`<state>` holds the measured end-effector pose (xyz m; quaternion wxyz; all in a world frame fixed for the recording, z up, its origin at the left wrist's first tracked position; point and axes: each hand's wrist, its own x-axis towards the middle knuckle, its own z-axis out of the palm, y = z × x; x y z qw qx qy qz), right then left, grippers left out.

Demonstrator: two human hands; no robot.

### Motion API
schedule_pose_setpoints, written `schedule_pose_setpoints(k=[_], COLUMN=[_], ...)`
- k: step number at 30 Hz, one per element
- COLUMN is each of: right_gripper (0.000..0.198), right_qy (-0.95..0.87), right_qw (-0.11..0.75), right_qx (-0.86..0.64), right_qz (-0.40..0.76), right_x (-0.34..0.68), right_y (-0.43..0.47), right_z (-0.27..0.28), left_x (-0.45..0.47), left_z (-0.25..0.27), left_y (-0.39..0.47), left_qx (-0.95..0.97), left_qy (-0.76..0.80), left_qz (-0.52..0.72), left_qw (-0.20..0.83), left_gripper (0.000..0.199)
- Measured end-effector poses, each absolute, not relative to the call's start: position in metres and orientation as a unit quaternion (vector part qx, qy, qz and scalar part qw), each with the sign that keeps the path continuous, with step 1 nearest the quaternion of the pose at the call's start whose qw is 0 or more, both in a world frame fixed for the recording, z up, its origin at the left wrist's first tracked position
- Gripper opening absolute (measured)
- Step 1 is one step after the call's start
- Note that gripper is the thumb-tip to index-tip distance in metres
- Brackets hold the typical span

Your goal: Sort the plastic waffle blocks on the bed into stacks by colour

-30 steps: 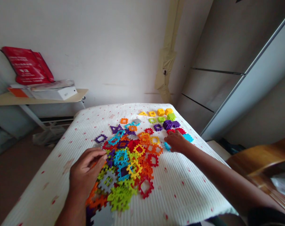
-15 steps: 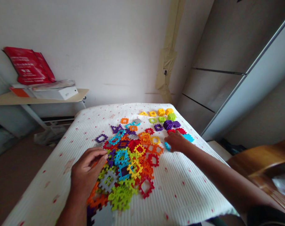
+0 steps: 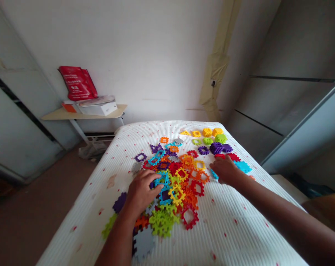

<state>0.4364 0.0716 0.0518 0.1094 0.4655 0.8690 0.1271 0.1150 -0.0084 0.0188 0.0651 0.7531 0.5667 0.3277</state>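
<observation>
My left hand (image 3: 143, 188) is over the left side of a loose heap of toothed plastic building pieces. Its thumb and fingers are apart, around the edge of a light-blue square frame piece (image 3: 163, 180); I see nothing gripped. To the right of the heap, my right hand (image 3: 224, 169) reaches down with bent fingers among sorted pieces. A blue piece (image 3: 214, 174) shows by its fingertips, and red pieces (image 3: 233, 157) lie just beyond. The back of the hand hides whether it grips anything. Beside its wrist lies a flat light-blue piece (image 3: 242, 167).
Stacks of yellow (image 3: 207, 132), green (image 3: 220, 138) and purple pieces (image 3: 216, 147) stand at the far right of the white spotted bed cover (image 3: 101, 177). A grey plate (image 3: 143, 242) lies near me. Behind left, a small table (image 3: 56, 115) carries a red bag (image 3: 78, 83).
The view has turned left, so everything sits further right. My left hand has spread its fingers and moved onto the light-blue frame piece. My right hand stays by the blue and red pieces.
</observation>
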Motion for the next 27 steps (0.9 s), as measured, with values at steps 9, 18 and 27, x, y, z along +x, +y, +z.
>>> schedule_pose_setpoints(k=[9, 18, 27], right_gripper=[0.006, 0.026, 0.029], right_qy=[0.913, 0.913, 0.912], right_qw=[-0.041, -0.176, -0.184], right_qx=[0.39, 0.355, 0.359], right_qz=[0.113, 0.102, 0.075], right_x=[0.388, 0.38, 0.38], right_y=[0.029, 0.029, 0.029], right_z=[0.045, 0.005, -0.001], left_x=[0.122, 0.119, 0.116], left_z=[0.018, 0.012, 0.012], left_y=[-0.008, -0.004, -0.005], left_qx=[0.781, 0.747, 0.702], left_qy=[0.581, 0.569, 0.552], left_qz=[0.227, 0.344, 0.447], left_qw=[0.027, 0.022, 0.043], left_gripper=[0.024, 0.018, 0.02])
